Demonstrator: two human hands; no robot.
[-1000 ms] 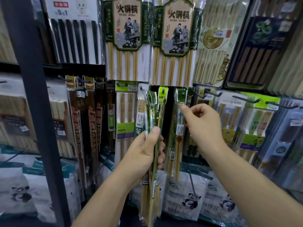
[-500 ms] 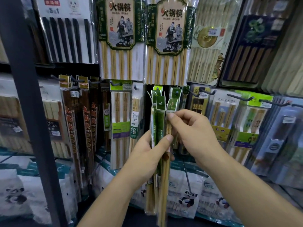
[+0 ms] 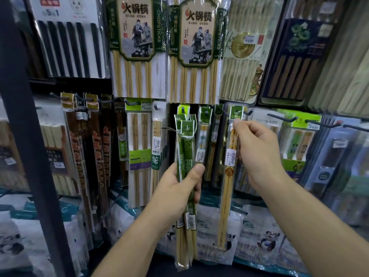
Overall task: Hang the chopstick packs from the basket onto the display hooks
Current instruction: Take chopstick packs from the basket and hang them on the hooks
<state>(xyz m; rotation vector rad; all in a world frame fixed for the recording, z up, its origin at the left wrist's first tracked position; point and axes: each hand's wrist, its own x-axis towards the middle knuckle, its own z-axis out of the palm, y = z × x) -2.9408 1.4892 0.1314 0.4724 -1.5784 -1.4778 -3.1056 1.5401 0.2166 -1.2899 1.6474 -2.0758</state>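
I see my left hand (image 3: 175, 190) curled round a bundle of chopstick packs (image 3: 186, 148), long axis upright, green headers on top, and my right hand (image 3: 259, 152) pinching a single pack (image 3: 227, 186) just under its header, hanging near-vertical, header up beside a display hook (image 3: 248, 112)

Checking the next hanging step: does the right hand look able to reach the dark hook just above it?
Probably yes. The right hand pinches a single pack just under its green header, which sits beside the hook; nothing crosses between them. The left hand holds its bundle off to the side.
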